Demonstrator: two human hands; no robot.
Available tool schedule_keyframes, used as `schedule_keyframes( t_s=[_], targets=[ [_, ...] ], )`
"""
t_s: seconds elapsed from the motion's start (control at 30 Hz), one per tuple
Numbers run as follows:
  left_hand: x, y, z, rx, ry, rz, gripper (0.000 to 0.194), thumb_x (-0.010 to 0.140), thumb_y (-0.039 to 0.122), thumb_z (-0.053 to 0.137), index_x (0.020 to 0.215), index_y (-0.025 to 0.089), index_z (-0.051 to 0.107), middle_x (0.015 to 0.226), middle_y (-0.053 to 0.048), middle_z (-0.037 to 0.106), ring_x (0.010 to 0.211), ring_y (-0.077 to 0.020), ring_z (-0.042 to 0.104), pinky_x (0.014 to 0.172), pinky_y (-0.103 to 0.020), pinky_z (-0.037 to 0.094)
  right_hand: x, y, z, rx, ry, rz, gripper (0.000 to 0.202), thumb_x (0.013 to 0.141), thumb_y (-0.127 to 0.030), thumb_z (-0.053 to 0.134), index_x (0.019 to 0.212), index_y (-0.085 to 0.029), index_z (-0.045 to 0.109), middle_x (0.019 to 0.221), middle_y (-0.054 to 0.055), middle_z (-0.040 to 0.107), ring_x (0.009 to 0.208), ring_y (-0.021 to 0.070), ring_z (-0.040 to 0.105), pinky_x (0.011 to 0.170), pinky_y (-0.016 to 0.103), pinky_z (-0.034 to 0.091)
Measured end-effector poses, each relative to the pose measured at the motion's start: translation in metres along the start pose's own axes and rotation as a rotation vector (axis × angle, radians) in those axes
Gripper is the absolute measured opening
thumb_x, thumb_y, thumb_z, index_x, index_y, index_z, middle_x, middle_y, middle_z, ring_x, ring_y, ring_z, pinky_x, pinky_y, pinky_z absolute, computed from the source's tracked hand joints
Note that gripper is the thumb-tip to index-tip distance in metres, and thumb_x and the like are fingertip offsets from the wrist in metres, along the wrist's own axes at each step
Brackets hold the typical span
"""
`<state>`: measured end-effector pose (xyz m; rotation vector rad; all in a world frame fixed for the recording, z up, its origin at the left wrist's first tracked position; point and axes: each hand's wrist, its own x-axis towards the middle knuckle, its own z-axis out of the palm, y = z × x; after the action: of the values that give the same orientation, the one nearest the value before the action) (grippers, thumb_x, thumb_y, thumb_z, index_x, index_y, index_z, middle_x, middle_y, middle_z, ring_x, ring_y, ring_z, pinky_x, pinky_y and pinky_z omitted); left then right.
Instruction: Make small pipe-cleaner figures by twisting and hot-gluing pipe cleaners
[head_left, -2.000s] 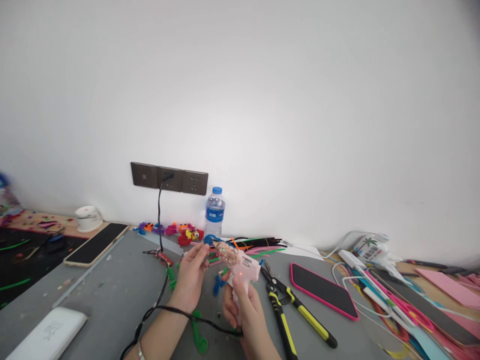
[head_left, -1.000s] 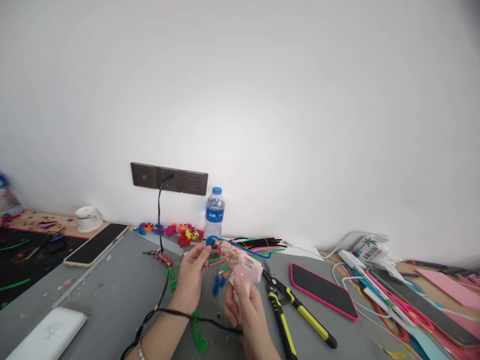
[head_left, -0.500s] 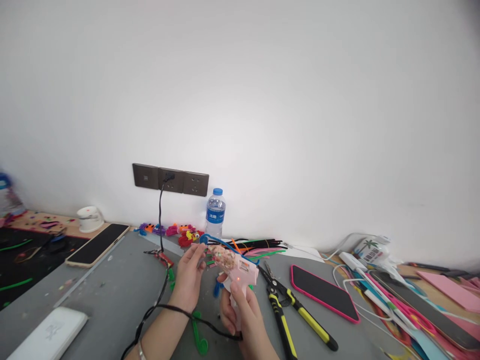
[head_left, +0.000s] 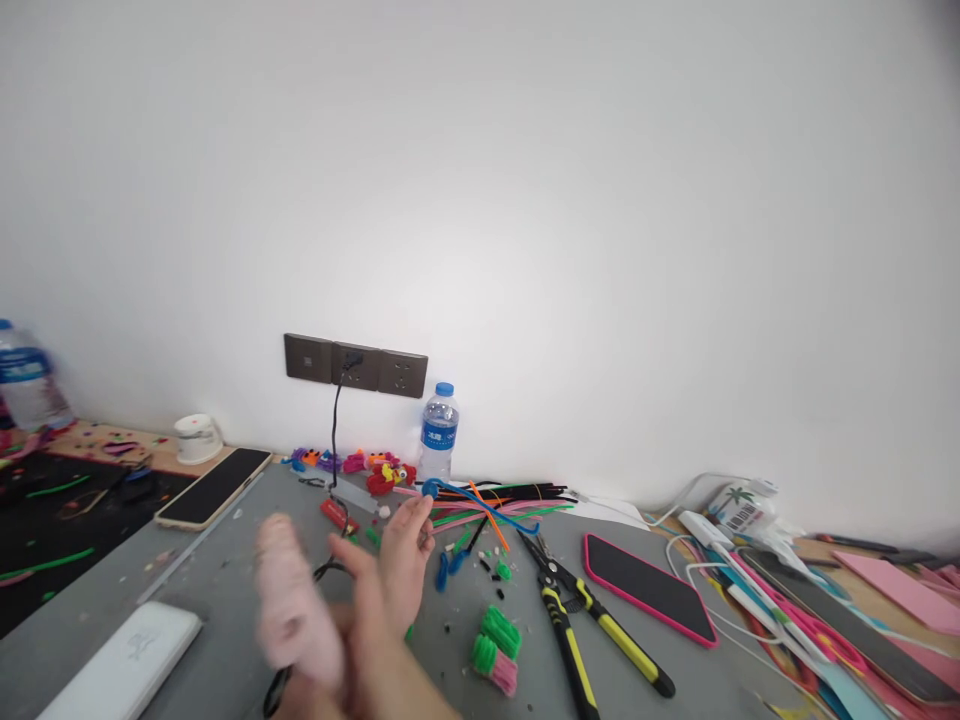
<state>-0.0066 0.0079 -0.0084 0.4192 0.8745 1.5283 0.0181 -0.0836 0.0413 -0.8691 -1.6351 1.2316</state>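
My left hand point(head_left: 405, 560) is closed, its fingertips pinching the coiled end of a blue pipe cleaner point(head_left: 480, 509). The rest of that stem stretches off to the right above the table. Nearer the camera, my right hand point(head_left: 371, 645) crosses in front of my left wrist. It grips a pale pink hot glue gun point(head_left: 289, 605), smeared by motion, with its nozzle end pointing up and away. Green and pink pipe cleaner bundles point(head_left: 498, 642) lie to the right of the hands, among small scraps. Pliers with yellow and black handles point(head_left: 566, 600) rest beyond them.
A water bottle point(head_left: 439, 432) stands against the wall beside the sockets point(head_left: 356, 366). A black cord point(head_left: 335, 430) hangs from one socket. Phones lie at right point(head_left: 649, 588) and left point(head_left: 216, 488). A white power bank point(head_left: 124, 665) sits front left, loose pipe cleaners point(head_left: 525, 492) at the back.
My right hand has swung left and toward the camera with the glue gun, away from the blue coil. My left hand still holds the blue pipe cleaner, slightly further right.
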Motion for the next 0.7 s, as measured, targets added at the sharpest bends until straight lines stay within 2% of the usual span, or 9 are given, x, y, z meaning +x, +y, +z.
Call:
schedule_keyframes(
  t_s=[0.07, 0.1, 0.17, 0.23, 0.37, 0.47, 0.53, 0.6, 0.7],
  targets=[
    [-0.004, 0.0, 0.001, 0.0, -0.043, -0.045, 0.033, 0.057, 0.038, 0.083, 0.074, 0.018, 0.063, 0.062, 0.005, 0.051, 0.056, -0.0086, 0.049, 0.053, -0.02, 0.036, 0.008, -0.002, 0.029, -0.229, -0.203, 0.067, 0.087, 0.074, -0.037, 0.068, 0.146, -0.016, 0.023, 0.105, 0.009, 0.066, 0.094, 0.0284, 0.065, 0.077, 0.035, 0.053],
    [-0.005, 0.0, 0.002, -0.001, -0.06, -0.061, 0.035, 0.056, 0.039, 0.084, 0.073, 0.018, 0.062, 0.062, 0.005, 0.05, 0.056, -0.0082, 0.047, 0.052, -0.02, 0.035, 0.012, -0.003, 0.042, -0.347, -0.232, 0.104, 0.091, 0.074, -0.031, 0.067, 0.148, -0.015, 0.016, 0.105, 0.01, 0.067, 0.093, 0.0298, 0.066, 0.078, 0.037, 0.053],
    [-0.006, 0.0, 0.004, -0.005, -0.075, -0.065, 0.037, 0.054, 0.04, 0.085, 0.073, 0.018, 0.061, 0.062, 0.006, 0.048, 0.056, -0.0079, 0.045, 0.05, -0.02, 0.034, 0.023, -0.003, 0.063, -0.551, -0.187, 0.147, 0.09, 0.075, -0.02, 0.06, 0.15, -0.013, 0.011, 0.111, 0.016, 0.066, 0.098, 0.034, 0.066, 0.079, 0.044, 0.054],
    [-0.005, -0.001, 0.005, -0.009, -0.081, -0.061, 0.038, 0.053, 0.04, 0.085, 0.072, 0.018, 0.062, 0.063, 0.006, 0.048, 0.056, -0.0077, 0.044, 0.049, -0.02, 0.033, 0.036, 0.0, 0.073, -0.672, -0.169, 0.069, 0.086, 0.074, -0.013, 0.056, 0.149, -0.007, 0.014, 0.123, 0.023, 0.059, 0.104, 0.0362, 0.063, 0.081, 0.048, 0.054],
    [0.002, -0.007, 0.001, 0.009, -0.103, -0.031, 0.039, 0.051, 0.04, 0.086, 0.071, 0.017, 0.061, 0.064, 0.005, 0.05, 0.055, -0.0076, 0.044, 0.048, -0.02, 0.033, 0.062, 0.016, 0.077, -0.853, -0.182, -0.004, 0.078, 0.076, -0.011, 0.056, 0.145, 0.0, 0.024, 0.123, 0.03, 0.057, 0.103, 0.0381, 0.062, 0.075, 0.047, 0.056],
    [0.01, -0.008, -0.004, 0.021, -0.144, -0.032, 0.039, 0.053, 0.041, 0.086, 0.071, 0.017, 0.061, 0.062, 0.006, 0.048, 0.054, -0.0076, 0.043, 0.049, -0.02, 0.034, 0.073, 0.027, 0.077, -0.917, -0.222, 0.031, 0.076, 0.077, -0.018, 0.06, 0.143, 0.001, 0.029, 0.12, 0.03, 0.058, 0.104, 0.0397, 0.061, 0.076, 0.049, 0.055],
    [0.012, -0.007, -0.006, 0.013, -0.164, -0.032, 0.038, 0.055, 0.04, 0.086, 0.069, 0.017, 0.059, 0.058, 0.007, 0.044, 0.051, -0.0069, 0.039, 0.047, -0.019, 0.033, 0.072, 0.029, 0.076, -0.928, -0.265, 0.055, 0.076, 0.076, -0.02, 0.062, 0.143, 0.001, 0.03, 0.118, 0.029, 0.059, 0.104, 0.0407, 0.06, 0.077, 0.05, 0.054],
    [0.011, -0.005, -0.005, 0.007, -0.185, -0.034, 0.036, 0.057, 0.04, 0.085, 0.066, 0.017, 0.058, 0.055, 0.008, 0.039, 0.048, -0.0066, 0.035, 0.046, -0.019, 0.031, 0.064, 0.024, 0.07, -0.894, -0.288, 0.017, 0.075, 0.077, -0.023, 0.061, 0.142, -0.002, 0.032, 0.12, 0.027, 0.059, 0.105, 0.0407, 0.058, 0.08, 0.052, 0.053],
    [0.006, -0.003, -0.001, 0.023, -0.223, -0.041, 0.031, 0.061, 0.037, 0.082, 0.066, 0.018, 0.059, 0.054, 0.008, 0.038, 0.046, -0.0078, 0.034, 0.045, -0.02, 0.031, 0.049, 0.009, 0.048, -0.78, -0.177, -0.159, 0.063, 0.079, -0.023, 0.061, 0.138, -0.012, 0.04, 0.122, 0.018, 0.058, 0.107, 0.0344, 0.056, 0.087, 0.049, 0.049]
  ],
)
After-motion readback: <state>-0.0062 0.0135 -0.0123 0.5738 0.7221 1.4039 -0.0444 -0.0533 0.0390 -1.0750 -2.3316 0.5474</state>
